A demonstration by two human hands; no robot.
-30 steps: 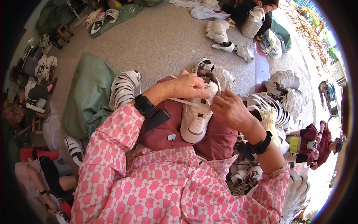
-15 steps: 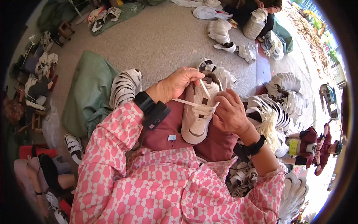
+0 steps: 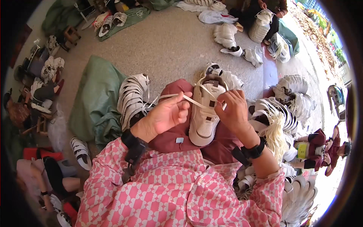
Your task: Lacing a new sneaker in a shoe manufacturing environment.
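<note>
A cream-white sneaker [image 3: 203,131] rests across my lap on dark red trousers, toe toward me, its brown-lined opening away from me. From its eyelets a pale flat shoelace [image 3: 196,103] runs left to my left hand [image 3: 168,116], which pinches it between thumb and forefinger while the other fingers curl loosely. My right hand [image 3: 235,111] bends over the sneaker's right side, its fingertips pinched on another stretch of lace by the tongue. Part of the upper is hidden behind those fingers.
Stacked white shoe uppers [image 3: 132,96] stand beyond my left knee, near a green cloth [image 3: 94,94]. More uppers [image 3: 276,109] and a bundle of cream laces [image 3: 275,132] lie at my right. Other people sit at work around the floor, one holding uppers [image 3: 260,28] at the far right.
My left hand has come down and left from the sneaker's tongue, drawing a lace out to the left. My right hand has turned inward over the lacing.
</note>
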